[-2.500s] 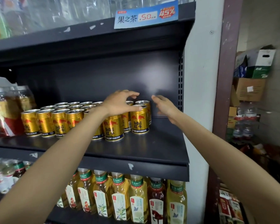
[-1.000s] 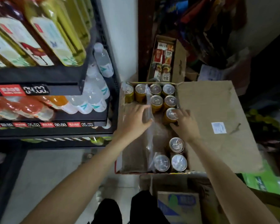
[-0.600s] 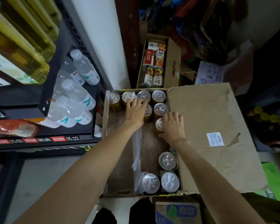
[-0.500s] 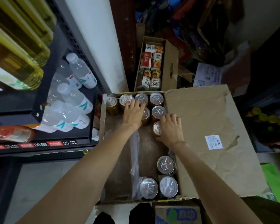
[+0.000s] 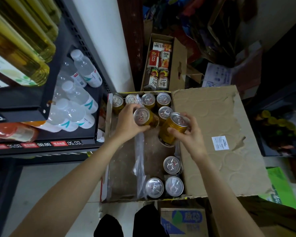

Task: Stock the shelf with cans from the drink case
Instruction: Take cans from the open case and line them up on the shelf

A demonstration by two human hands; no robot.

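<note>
The open cardboard drink case (image 5: 125, 170) lies on the floor below me, with torn clear plastic wrap (image 5: 140, 161) inside. My left hand (image 5: 126, 124) grips a gold can (image 5: 144, 118) lifted above the case. My right hand (image 5: 186, 132) grips another gold can (image 5: 171, 130), tilted and raised. Several gold cans (image 5: 148, 100) stand along the far end of the case. Three more cans (image 5: 172, 165) stand at its near right corner. The dark shelf unit (image 5: 41, 147) stands at the left.
The case's brown flap (image 5: 212, 134) lies open to the right. A carton of juice boxes (image 5: 159, 65) sits beyond the case. Water bottles (image 5: 75, 103) fill the low shelf at left. A blue-printed box (image 5: 183, 221) sits by my feet. Clutter fills the right side.
Both hands went from the shelf down to the case, closed on a can each and lifted them out of the far rows.
</note>
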